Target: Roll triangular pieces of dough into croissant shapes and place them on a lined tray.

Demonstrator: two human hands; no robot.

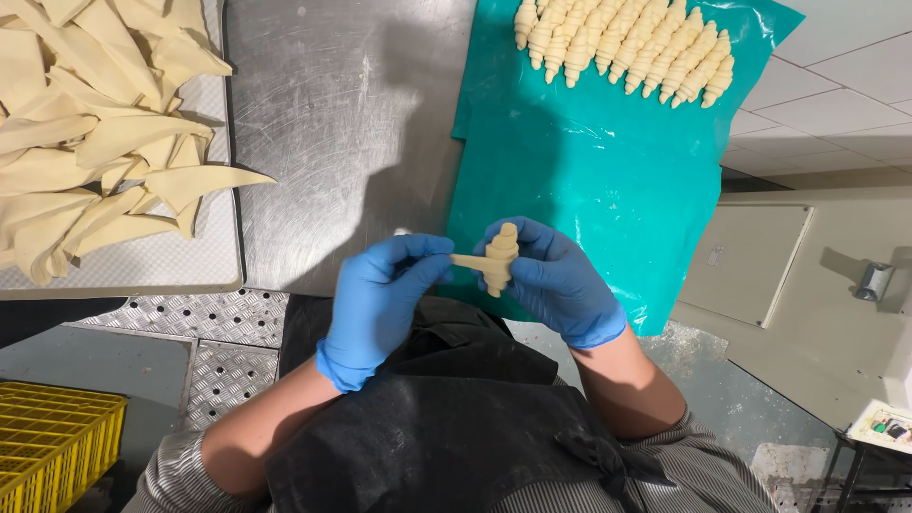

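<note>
We see pale half-rolled dough croissant [498,258] held in air above near edge of steel bench [342,123], between both blue-gloved hands. Right hand [556,280] grip clasps rolled body; left hand [380,294] grip pinches unrolled tail. Teal plastic sheet [589,180] carries row of rolled croissants [627,43]; tray of cut dough triangles [95,133] at left.
</note>
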